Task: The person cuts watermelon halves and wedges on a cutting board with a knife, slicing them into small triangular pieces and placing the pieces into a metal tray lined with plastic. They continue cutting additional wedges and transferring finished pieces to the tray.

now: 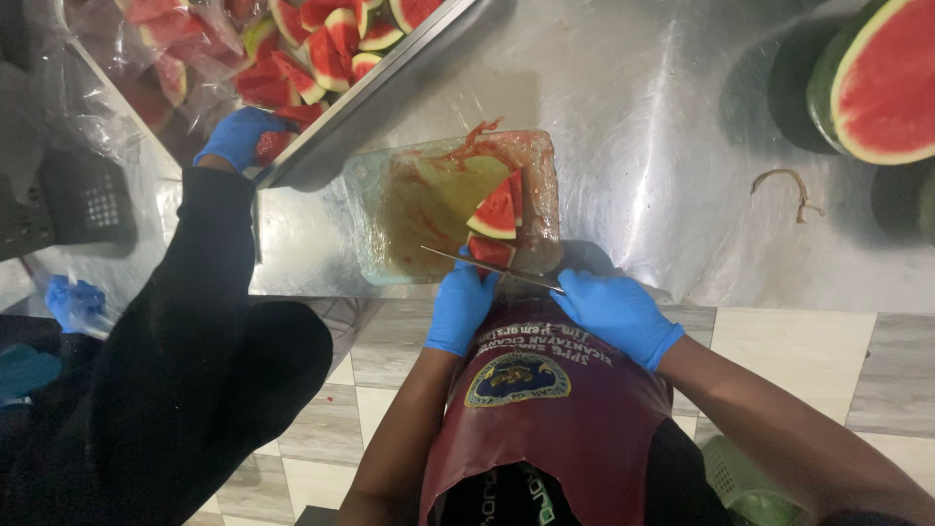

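Cutting watermelon on the glass board.
My left hand pins a watermelon piece; my right hand, just beside it, grips the knife across that piece.

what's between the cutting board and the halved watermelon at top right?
Head view: mostly bare steel counter between the glass cutting board and the halved watermelon. Only a small curled brown scrap lies there, nearer the watermelon.

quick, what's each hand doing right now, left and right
Left hand: closed on a watermelon piece on the cutting board.
Right hand: closed on the knife handle.
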